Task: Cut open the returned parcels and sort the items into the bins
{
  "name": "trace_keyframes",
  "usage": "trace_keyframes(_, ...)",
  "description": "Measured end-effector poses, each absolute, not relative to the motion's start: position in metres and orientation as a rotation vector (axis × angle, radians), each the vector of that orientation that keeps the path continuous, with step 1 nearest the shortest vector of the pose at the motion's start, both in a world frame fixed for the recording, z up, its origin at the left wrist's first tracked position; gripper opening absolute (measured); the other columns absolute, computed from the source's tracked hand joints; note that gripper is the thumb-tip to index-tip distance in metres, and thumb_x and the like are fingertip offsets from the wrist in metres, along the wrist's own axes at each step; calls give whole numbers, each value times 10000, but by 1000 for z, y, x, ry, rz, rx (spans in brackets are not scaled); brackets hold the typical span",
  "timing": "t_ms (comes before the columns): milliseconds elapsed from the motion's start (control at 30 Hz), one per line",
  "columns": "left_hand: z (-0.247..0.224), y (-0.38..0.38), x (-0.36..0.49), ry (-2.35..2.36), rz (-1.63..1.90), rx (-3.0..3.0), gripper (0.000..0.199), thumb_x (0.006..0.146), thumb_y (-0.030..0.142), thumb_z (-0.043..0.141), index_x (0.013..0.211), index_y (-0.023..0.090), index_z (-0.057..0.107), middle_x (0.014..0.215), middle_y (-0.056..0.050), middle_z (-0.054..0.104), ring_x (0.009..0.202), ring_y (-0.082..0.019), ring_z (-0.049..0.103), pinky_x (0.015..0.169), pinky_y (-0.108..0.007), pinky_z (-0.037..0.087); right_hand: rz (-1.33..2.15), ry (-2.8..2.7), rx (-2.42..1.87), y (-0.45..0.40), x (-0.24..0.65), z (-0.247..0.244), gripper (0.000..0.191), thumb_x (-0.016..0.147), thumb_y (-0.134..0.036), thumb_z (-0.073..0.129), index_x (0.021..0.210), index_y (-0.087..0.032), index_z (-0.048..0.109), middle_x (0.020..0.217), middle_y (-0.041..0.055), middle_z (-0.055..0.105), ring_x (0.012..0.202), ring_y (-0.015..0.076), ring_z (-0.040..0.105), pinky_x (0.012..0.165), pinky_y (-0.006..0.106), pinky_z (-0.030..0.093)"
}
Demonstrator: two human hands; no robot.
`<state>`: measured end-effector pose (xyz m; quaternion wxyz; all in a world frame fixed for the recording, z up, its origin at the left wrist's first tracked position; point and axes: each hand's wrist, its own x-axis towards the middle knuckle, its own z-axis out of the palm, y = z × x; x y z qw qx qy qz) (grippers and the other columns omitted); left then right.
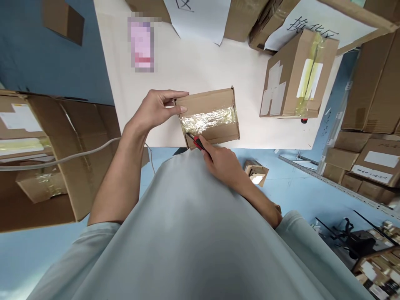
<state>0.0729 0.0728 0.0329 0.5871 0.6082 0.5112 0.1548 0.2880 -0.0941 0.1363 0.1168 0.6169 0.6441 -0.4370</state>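
A small brown cardboard box (206, 100) lies at the front edge of the white table, with a wide band of shiny clear tape (209, 119) along its upper face. My left hand (159, 107) grips the box by its left end, thumb on top and fingers along the far side. In my right hand (220, 160) is a red and black utility knife (197, 142), its tip at the box's near left corner beside the end of the tape. Whether the blade has gone into the tape cannot be made out.
On the white table (200, 68), a larger taped carton (283, 83) stands at the right and a blurred pink item (142, 43) lies at the back left. Boxes with handwritten paper sheets (198, 18) line the back. A big open carton (67, 154) stands left, crossed by a cable (84, 153).
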Motion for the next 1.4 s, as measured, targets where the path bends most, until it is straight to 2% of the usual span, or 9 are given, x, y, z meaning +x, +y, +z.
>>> trace_keyframes(200, 40, 71, 76, 1219, 349, 1378, 818, 767, 808, 944, 1374, 268, 847, 1349, 59, 832, 1228, -243, 667, 1203, -520, 553, -1332, 1934, 1850, -73, 288, 129, 649, 1230, -328, 292, 1866, -201, 313, 1065, 102, 872, 906, 276, 794, 903, 357, 597)
trace_keyframes(333, 37, 71, 75, 1237, 365, 1365, 753, 759, 728, 978, 1344, 267, 871, 1305, 28, 846, 1190, -255, 700, 1183, -524, 576, -1285, 1949, 1785, -64, 276, 110, 654, 1232, -319, 323, 1876, -213, 278, 1163, 134, 880, 961, 264, 805, 939, 343, 604)
trace_keyframes(500, 27, 74, 70, 1245, 350, 1372, 598, 740, 619, 996, 1258, 333, 912, 1197, -45, 865, 1138, -319, 771, 1043, -512, 662, -1208, 1998, 1642, -65, 281, 112, 676, 1216, -247, 355, 1884, -216, 251, 1287, 186, 856, 1026, 269, 807, 963, 348, 611)
trace_keyframes(633, 30, 73, 69, 1240, 310, 1375, 611, 741, 630, 1011, 1258, 319, 917, 1088, -60, 872, 1161, -348, 791, 1042, -514, 680, -1189, 2044, 1540, -65, 294, 119, 674, 1214, -233, 381, 1878, -222, 267, 1304, 190, 852, 1039, 274, 805, 959, 346, 601)
trace_keyframes(833, 37, 61, 76, 1239, 321, 1416, 667, 732, 760, 986, 1222, 312, 922, 1259, -88, 879, 1275, -355, 785, 1118, -516, 681, -1173, 2036, 1479, -65, 308, 119, 664, 1229, -284, 388, 1881, -276, 265, 1304, 161, 858, 1054, 283, 798, 939, 343, 575)
trace_keyframes(1000, 38, 60, 76, 1266, 369, 1437, 744, 776, 870, 902, 1275, 318, 890, 1309, -83, 864, 1302, -356, 769, 1117, -514, 669, -1253, 2088, 1542, -79, 321, 124, 640, 1208, -279, 427, 1843, -349, 389, 1384, 112, 838, 1128, 287, 792, 946, 347, 573)
trace_keyframes(1100, 51, 55, 83, 1289, 418, 1520, 728, 854, 891, 822, 1322, 335, 857, 1405, -40, 836, 1386, -367, 727, 1227, -572, 599, -1286, 2025, 1757, -97, 338, 132, 649, 1200, -277, 413, 1843, -359, 384, 1384, 65, 840, 1136, 267, 797, 942, 330, 591)
trace_keyframes(1233, 69, 34, 115, 1273, 602, 1761, 526, 1072, 746, 661, 1393, 354, 803, 1627, 52, 714, 1641, -345, 542, 1406, -615, 389, -1153, 1869, 2252, -114, 366, 144, 644, 1208, -335, 335, 1852, -307, 354, 1366, 70, 842, 1139, 274, 810, 965, 348, 624)
trace_keyframes(1400, 61, 11, 173, 1009, 511, 1939, 390, 1157, 597, 566, 1362, 360, 798, 1668, -4, 684, 1755, -338, 386, 1458, -653, 219, -965, 1782, 2427, -116, 381, 151, 707, 1200, -361, 310, 1888, -243, 196, 1418, 135, 812, 1149, 328, 801, 946, 417, 645)
